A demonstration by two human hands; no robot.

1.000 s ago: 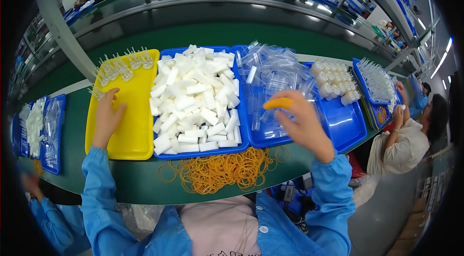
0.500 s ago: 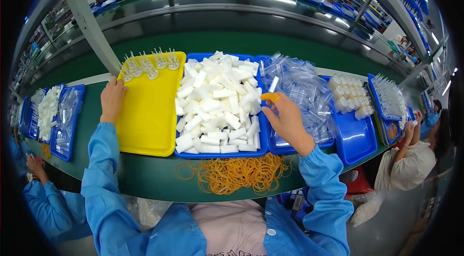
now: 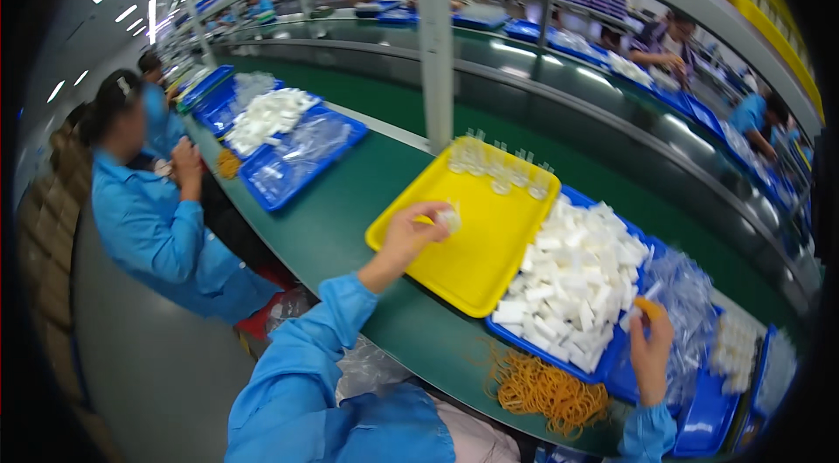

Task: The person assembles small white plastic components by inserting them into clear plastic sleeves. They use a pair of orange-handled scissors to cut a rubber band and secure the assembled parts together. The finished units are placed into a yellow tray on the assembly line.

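Observation:
My left hand [image 3: 404,240] is over the near left part of the yellow tray [image 3: 472,266], its fingers closed on a small clear plastic piece [image 3: 450,218] with a round end, blurred by motion. Similar clear pieces with upright prongs [image 3: 500,179] stand along the tray's far edge. My right hand [image 3: 651,356], with an orange cover on one finger, is at the boundary between the white foam blocks [image 3: 572,275] and the clear plastic tubes [image 3: 686,292]. Its fingers bend together around something pale that I cannot make out.
A pile of orange rubber bands [image 3: 546,389] lies on the green table [image 3: 328,236] near its front edge. Left of me, a co-worker in blue [image 3: 157,209] stands by blue trays [image 3: 280,192]. A grey post [image 3: 434,43] rises behind the yellow tray.
My view has swung left, so the trays appear further right. My left hand has left the yellow tray's far left corner and now holds a clear piece nearer to me.

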